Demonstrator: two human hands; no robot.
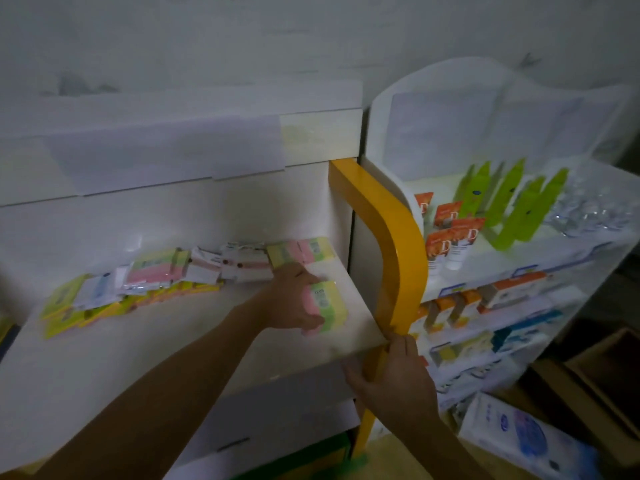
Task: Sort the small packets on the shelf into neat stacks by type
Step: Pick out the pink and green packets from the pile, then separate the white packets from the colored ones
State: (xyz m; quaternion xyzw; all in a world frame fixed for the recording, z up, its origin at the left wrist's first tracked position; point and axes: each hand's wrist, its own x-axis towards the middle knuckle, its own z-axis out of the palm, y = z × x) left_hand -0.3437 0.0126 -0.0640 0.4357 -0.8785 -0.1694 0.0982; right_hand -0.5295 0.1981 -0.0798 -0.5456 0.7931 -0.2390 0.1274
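- At the far left of the white shelf (104, 348), a loose heap of yellow packets (64, 306) lies fanned out, with white and pale blue sachets (98, 289) on top of them.
- Just right of that, pink-and-green packets (156, 270) lean against the back wall, overlapping the heap, and white-and-pink packets (239, 265) carry the row on toward the corner.
- At the back right corner, one yellow, pink and green packet (301, 252) lies flat, touching the end of the row.
- Your left hand (294, 299) reaches across the shelf from the lower left; its grip is narrow, fingers curled round the pink end of a pink, green and yellow packet (329, 304) that lies on the shelf just in front of the corner packet and apart from the messy row.
- That held packet sits under and to the right of your left palm, near the shelf's right edge.
- Your right hand (394, 372) wraps its grip round the orange-yellow post (391, 230) at the shelf's front right corner, thumb on the left face, fingers behind.
- Beyond the post stands a white display rack (381, 109) with green tubes (509, 199), orange-capped tubes (446, 237) and boxed goods (512, 289) on its lower tiers.
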